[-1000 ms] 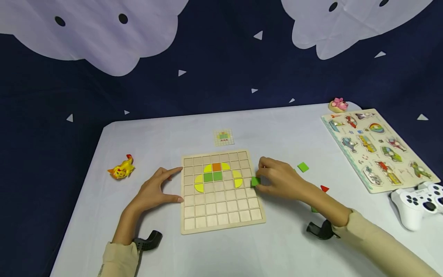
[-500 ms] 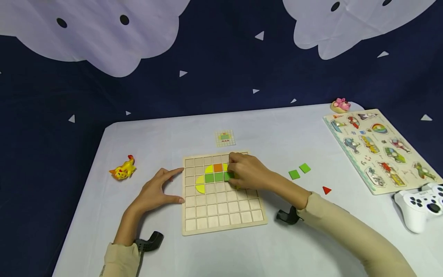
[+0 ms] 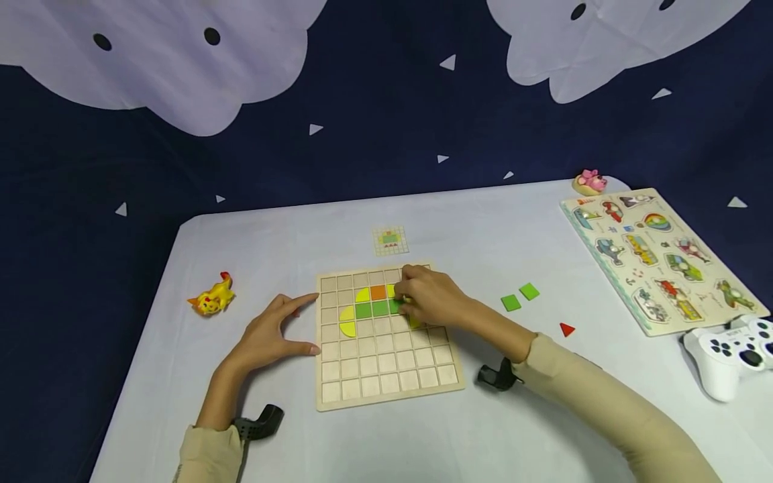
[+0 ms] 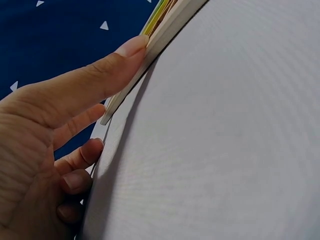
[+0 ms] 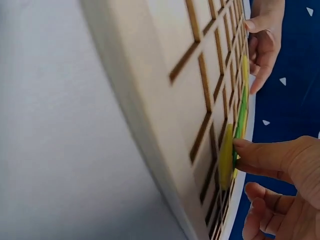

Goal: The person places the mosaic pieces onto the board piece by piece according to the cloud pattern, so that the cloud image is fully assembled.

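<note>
Nearest: beige sleeves (image 3: 610,409) on both arms, black wrist mount (image 3: 261,422) at left wrist, another black wrist mount (image 3: 496,377) at right. White game controller (image 3: 733,352) at right edge of table, just by near edge of the puzzle board. Wooden grid board (image 3: 370,364) mid-table, flat, near rows of cells bare wood. Left hand (image 3: 272,335) at board's left edge: wide grip, thumb and index spread apart, both tips at the rim; wrist view has thumb on the edge, other fingers loosely bent. Red triangle (image 3: 567,329) loose on the cloth, right of board. Yellow pieces (image 3: 347,320) at left of the pattern, others at right partly behind the right hand. Right hand (image 3: 436,296) over right half of board: narrow grip, thumb and finger pinching a green square (image 3: 395,306) at the right end of a green row, beside two green tiles (image 3: 371,309) in cells. Orange square (image 3: 378,292) just far of that row, between yellow bits. Two spare green squares (image 3: 520,297) right of the hand, well apart from board. Yellow toy (image 3: 213,296) far left. Puzzle board (image 3: 664,261) far right, tilted. Pattern card (image 3: 390,241) beyond the grid. Pink toy (image 3: 590,182) at far right edge. Dark blue backdrop (image 3: 386,161) behind, pale clouds.
</note>
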{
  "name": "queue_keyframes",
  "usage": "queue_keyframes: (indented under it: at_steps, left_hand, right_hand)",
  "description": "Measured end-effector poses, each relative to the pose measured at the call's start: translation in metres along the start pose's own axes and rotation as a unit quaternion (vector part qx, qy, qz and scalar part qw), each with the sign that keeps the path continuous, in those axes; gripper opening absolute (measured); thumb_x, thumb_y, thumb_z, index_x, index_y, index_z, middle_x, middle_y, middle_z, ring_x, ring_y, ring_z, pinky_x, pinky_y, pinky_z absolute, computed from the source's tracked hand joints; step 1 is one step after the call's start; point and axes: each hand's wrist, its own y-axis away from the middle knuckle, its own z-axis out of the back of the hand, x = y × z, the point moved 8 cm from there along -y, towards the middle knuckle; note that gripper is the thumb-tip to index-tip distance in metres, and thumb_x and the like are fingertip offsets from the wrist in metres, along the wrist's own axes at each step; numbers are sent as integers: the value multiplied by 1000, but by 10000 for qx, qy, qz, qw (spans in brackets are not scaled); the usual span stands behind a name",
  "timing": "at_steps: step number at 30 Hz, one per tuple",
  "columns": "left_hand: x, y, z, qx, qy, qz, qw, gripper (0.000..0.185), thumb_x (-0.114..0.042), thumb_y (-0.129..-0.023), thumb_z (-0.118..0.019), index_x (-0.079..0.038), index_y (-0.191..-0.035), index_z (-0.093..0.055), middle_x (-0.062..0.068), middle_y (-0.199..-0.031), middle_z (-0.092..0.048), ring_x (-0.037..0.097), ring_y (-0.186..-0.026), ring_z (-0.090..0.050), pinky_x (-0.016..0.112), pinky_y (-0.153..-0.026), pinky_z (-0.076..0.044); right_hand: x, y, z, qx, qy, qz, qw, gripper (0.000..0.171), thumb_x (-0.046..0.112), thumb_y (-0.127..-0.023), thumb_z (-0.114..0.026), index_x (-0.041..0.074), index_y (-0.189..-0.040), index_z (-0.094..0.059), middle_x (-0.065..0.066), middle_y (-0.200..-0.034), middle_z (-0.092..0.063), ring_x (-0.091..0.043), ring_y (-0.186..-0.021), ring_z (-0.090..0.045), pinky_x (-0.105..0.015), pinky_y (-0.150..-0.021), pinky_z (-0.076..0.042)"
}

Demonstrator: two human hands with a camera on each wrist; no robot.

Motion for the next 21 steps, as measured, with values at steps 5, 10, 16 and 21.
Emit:
queue_keyframes:
  at_steps: [5,10,16,21]
  left_hand:
    - [3,1,-5,66,8,62,10000,97,-49,-61,-92,-26,-146,-50,2,-101,-47,20,-89,-45,37,-76,-37]
    - [2,1,-5,59,0,58,10000,98,-51,-61,-91,-26,-146,-50,2,-102,-47,20,-90,-46,38,-77,-37]
    - [1,1,-2,50,-50,68,10000,99,-50,-62,-91,-27,-148,-48,1,-102,-46,20,-91,-45,38,-78,-37]
    - [0,0,-2,54,-39,73,10000,99,-50,-62,-91,-28,-148,-47,1,-101,-46,20,-90,-45,38,-79,-36]
  right_hand:
    - [-3,10,5,132,-245,-56,9996,29,26,-84,-81,9,-107,-76,-2,-93,-55,-13,-78,-47,-26,-66,-43]
    - [-19,39,22,34,-360,-175,9992,33,23,-83,-81,9,-112,-74,-2,-98,-57,-13,-84,-48,-29,-70,-45]
    - [-57,81,33,0,-384,-641,9972,37,18,-79,-84,7,-113,-75,-4,-97,-57,-16,-83,-50,-29,-68,-44]
    - [-85,111,41,-119,-318,-1058,9938,39,15,-77,-84,5,-114,-74,-4,-96,-57,-16,-83,-48,-31,-70,-43]
